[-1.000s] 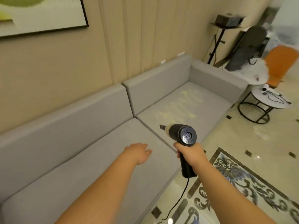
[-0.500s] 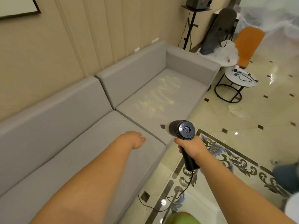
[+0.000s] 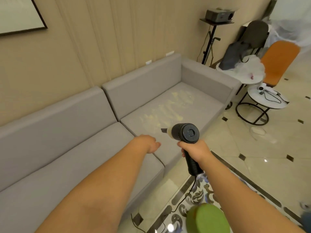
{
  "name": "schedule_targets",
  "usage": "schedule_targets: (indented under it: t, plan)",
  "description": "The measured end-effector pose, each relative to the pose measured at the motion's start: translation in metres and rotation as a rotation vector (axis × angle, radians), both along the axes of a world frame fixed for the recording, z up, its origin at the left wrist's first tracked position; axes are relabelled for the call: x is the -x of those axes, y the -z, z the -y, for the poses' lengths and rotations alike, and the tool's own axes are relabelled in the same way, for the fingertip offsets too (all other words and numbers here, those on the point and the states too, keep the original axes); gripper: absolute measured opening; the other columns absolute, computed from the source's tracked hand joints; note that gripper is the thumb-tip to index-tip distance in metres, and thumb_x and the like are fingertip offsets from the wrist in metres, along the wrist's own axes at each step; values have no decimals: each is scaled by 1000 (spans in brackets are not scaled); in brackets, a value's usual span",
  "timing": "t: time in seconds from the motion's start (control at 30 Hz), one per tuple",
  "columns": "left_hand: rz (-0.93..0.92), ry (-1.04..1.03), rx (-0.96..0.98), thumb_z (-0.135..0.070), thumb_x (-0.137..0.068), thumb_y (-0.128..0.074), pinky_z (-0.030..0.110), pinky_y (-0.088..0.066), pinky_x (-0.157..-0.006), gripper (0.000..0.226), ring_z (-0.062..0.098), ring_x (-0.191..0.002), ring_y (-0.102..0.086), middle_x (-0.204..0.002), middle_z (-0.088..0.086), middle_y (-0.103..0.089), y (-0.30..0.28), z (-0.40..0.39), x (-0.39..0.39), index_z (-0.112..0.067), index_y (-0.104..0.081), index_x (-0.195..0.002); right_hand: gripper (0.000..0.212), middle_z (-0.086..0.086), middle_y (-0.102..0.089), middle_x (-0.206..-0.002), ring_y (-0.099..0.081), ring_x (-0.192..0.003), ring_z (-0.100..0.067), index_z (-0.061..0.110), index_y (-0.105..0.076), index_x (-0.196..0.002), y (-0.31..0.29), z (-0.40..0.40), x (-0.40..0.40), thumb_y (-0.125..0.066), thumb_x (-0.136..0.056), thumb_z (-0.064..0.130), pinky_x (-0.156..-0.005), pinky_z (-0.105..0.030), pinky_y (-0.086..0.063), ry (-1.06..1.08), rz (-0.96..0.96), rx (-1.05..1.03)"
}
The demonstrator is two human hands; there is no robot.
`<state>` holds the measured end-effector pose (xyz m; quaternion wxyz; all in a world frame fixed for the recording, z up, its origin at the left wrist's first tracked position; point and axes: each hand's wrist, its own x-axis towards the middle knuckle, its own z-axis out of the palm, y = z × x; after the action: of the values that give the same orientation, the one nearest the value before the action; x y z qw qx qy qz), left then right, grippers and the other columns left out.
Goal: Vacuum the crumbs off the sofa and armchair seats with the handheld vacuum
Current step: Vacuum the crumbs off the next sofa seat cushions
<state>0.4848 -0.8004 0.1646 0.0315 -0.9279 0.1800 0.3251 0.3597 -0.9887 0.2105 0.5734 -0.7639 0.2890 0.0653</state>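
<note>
Handheld vacuum (image 3: 183, 133): held in the air in front of the person, just above the near edge of the far sofa seat (image 3: 176, 106). Short dark nozzle points left and away toward the crumbs (image 3: 166, 108); not touching fabric. Round black rear cap with a small central grille faces the camera. Pale, translucent-looking section between nozzle and body. Straight black handle drops down, a thin black cord (image 3: 185, 197) trails from its base to the floor.

Right hand (image 3: 195, 151): wrapped round the handle just under the body, firm grip.
Left hand (image 3: 148, 143): stretched out over the seam between the two seats, holding nothing; fingers look relaxed, though mostly hidden behind the knuckles.

Progress, as judged: the far seat carries a wide scatter of pale yellowish crumbs, thin and patchy, spread from middle toward the far armrest. No cleared strip is visible through them, so this cushion looks unstarted. The near seat (image 3: 70, 165) shows no crumbs from this angle. No armchair identifiable; that part cannot be judged.

Materials: sofa in grey woven cloth, matte, blocky square cushions with sharp seams; fine crumbs would likely lodge in the weave. Floor (image 3: 262, 165) is glossy cream tile with small dark diamond inlays and an ornate patterned border.

Farther right: a round counter (image 3: 252, 105) on a black ring frame, white top, holding a small white device and cable. Orange chair (image 3: 279, 61) behind it. Projector (image 3: 219, 15) on a thin stand at the far wall.
</note>
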Motion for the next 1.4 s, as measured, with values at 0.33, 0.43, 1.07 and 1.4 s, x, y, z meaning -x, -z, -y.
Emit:
schedule_targets:
  t: [0.33,0.43,1.07,1.4]
  plan:
    - [52,-83,80,-56,-108,-23,50,-28,-122,65,35,-152,-26,-169,9,-22,12,69,-48,-21,-29,-162,22,-9,-74,-76,-70,-65,-19,7,-74,-102,15,86,-70,-82,-86,19,-80,-42,-62,-37,-33,-86]
    - [43,-97,72,-58,-108,-22,55,-16,-125,66,31,-158,-6,-173,4,-1,29,89,-75,-25,-19,-165,24,-10,-75,-77,-71,-67,-22,8,-74,-104,27,107,-96,-83,-85,20,-85,-49,-64,-39,-83,-80]
    - [-82,-268,58,-59,-108,-19,62,-3,-125,67,31,-158,10,-173,3,6,30,116,-225,-24,-20,-165,26,-12,-77,-84,-74,-73,-23,11,-72,-109,9,165,-277,-82,-88,22,-87,-47,-62,-178,-104,12]
    - [-82,-404,-12,-60,-107,-19,63,-6,-124,67,32,-158,8,-173,3,4,50,143,-240,-25,-24,-164,22,-10,-78,-84,-74,-76,-21,14,-73,-105,26,199,-331,-82,-88,24,-88,-45,-62,-382,-134,0]
